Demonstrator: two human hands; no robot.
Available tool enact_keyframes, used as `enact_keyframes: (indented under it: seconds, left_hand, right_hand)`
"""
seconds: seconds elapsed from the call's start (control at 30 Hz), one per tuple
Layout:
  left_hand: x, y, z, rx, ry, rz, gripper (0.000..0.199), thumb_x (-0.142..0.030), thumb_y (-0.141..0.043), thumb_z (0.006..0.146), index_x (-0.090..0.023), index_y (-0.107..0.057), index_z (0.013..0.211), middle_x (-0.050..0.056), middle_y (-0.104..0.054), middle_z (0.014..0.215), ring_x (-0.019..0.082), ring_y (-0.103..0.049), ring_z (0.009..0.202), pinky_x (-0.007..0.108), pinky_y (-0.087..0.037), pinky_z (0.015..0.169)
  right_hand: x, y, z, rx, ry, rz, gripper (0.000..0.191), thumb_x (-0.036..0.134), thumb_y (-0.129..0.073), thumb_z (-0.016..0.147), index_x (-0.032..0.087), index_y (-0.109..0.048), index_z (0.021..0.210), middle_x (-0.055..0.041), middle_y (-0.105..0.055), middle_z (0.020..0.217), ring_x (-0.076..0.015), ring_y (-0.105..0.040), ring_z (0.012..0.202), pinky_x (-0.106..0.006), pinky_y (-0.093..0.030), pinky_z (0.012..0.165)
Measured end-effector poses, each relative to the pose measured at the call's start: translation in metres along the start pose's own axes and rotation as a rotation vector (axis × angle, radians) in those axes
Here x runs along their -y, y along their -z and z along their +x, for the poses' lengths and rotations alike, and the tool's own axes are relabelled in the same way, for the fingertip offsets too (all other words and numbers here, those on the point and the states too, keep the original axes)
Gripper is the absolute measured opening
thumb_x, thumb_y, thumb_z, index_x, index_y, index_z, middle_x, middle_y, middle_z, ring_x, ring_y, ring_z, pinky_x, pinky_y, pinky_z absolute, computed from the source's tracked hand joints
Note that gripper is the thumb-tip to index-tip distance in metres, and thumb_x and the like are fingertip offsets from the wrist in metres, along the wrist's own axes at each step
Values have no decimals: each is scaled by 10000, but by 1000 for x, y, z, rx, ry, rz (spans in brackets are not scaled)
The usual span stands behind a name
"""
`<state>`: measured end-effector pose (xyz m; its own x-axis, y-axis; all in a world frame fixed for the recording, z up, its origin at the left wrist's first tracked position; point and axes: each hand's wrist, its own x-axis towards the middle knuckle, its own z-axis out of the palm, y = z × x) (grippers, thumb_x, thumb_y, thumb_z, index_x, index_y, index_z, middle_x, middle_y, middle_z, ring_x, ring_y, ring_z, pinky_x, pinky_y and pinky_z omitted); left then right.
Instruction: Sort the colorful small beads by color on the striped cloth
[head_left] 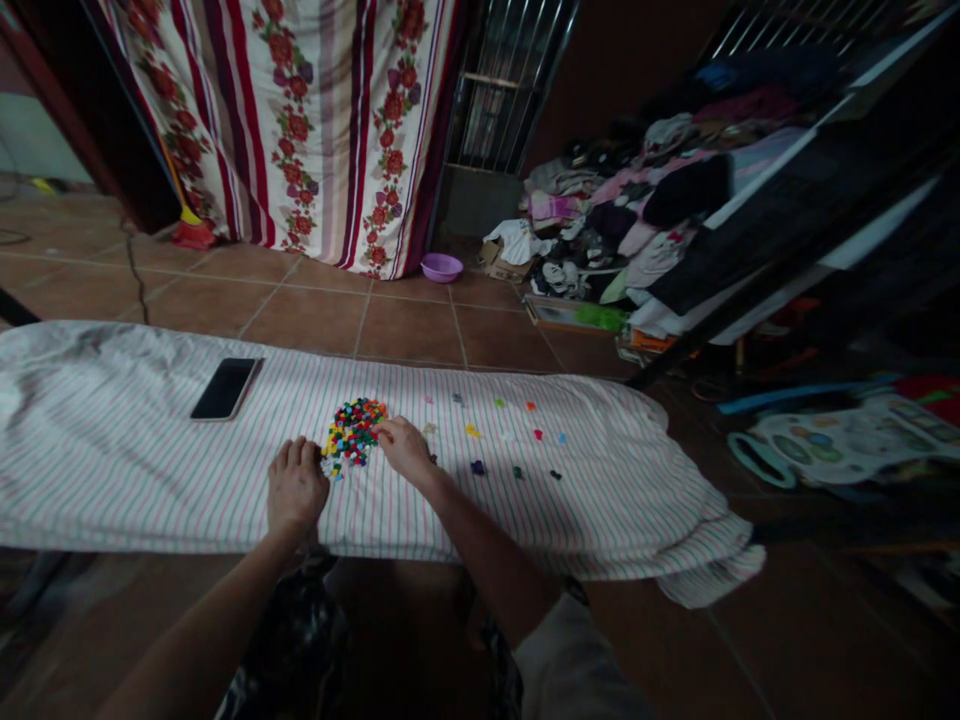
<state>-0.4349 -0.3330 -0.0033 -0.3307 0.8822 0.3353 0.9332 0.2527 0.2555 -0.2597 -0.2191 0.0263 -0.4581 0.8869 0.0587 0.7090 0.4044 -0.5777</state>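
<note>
A heap of small multicoloured bead-like pieces (352, 432) lies on a striped cloth (210, 480). My left hand (296, 488) rests palm down at the heap's left edge, its fingers loosely bent and slightly apart. At the opposite edge, my right hand (406, 450) pinches thumb and fingers together; whatever sits between the tips is too small to make out. Farther right, little clusters are spread out by colour, among them yellow pieces (472, 431), dark purple pieces (478, 467), red pieces (538, 435), green pieces (517, 472) and blue pieces (562, 438).
A phone (226, 389) lies on the cloth to the left. Beyond the covered surface are a tiled floor (315, 310), a floral curtain (300, 130), a purple basin (442, 267) and a broom (193, 230). Heaped clothes (592, 215) fill the back right.
</note>
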Motion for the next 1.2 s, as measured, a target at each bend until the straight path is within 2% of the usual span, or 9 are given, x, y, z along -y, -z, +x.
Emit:
enact_keyframes:
  seconds: [0.2, 0.47, 0.67, 0.8, 1.0, 1.1, 1.2]
  left_hand:
    - [1, -2, 0, -22, -3, -19, 301, -141, -431, 880, -140, -627, 1109, 170, -602, 1278, 329, -464, 1281, 494, -404, 1017]
    - [-1, -1, -1, -33, -3, -18, 292, -132, -434, 868, -140, -620, 1093, 171, -601, 1280, 328, -468, 1281, 491, -392, 1034]
    - [0, -2, -1, -41, -6, -3, 289, -143, -436, 866, -142, -619, 1089, 166, -607, 1273, 330, -474, 1279, 488, -388, 1035]
    - [1, -1, -1, -21, -21, -4, 274, -162, -427, 870, -134, -616, 1067, 172, -604, 1269, 343, -461, 1283, 490, -394, 1026]
    - [0, 5, 1, -6, -32, 7, 278, -164, -412, 875, -128, -624, 1052, 186, -609, 1256, 349, -466, 1274, 509, -411, 1014]
    - [0, 5, 1, -11, -42, 14, 282, -170, -410, 879, -127, -626, 1054, 192, -607, 1252, 349, -464, 1282, 516, -416, 1015]
    - [2, 2, 0, -29, -46, 24, 274, -171, -412, 878, -136, -628, 1043, 179, -609, 1242, 339, -477, 1276, 506, -409, 1034]
  right_hand:
    - [11, -9, 8, 33, 32, -34, 258, 237, -527, 942, 291, -741, 1077, -18, -674, 1135, -160, -644, 984, -248, -487, 841]
    - [22, -16, 15, 86, 48, -89, 269, 218, -555, 932, 297, -720, 1130, -37, -667, 1152, -180, -625, 1063, -287, -487, 911]
    - [28, -13, 13, 110, 68, -116, 216, 218, -522, 947, 235, -703, 1063, -76, -659, 1152, -206, -609, 1082, -326, -478, 941]
    - [31, -8, 9, 51, 73, -63, 192, 196, -521, 932, 224, -660, 1061, -67, -660, 1158, -197, -605, 1080, -314, -475, 932]
    - [27, 1, 0, -39, 64, 37, 181, 131, -556, 866, 226, -623, 1005, -27, -692, 1043, -157, -644, 911, -261, -494, 840]
    - [18, 7, -10, -86, 41, 79, 153, 140, -573, 851, 227, -620, 967, -21, -703, 989, -153, -652, 866, -254, -500, 811]
    - [0, 16, -25, -148, -5, 114, 144, 154, -578, 836, 225, -627, 952, -16, -710, 910, -149, -660, 835, -246, -503, 799]
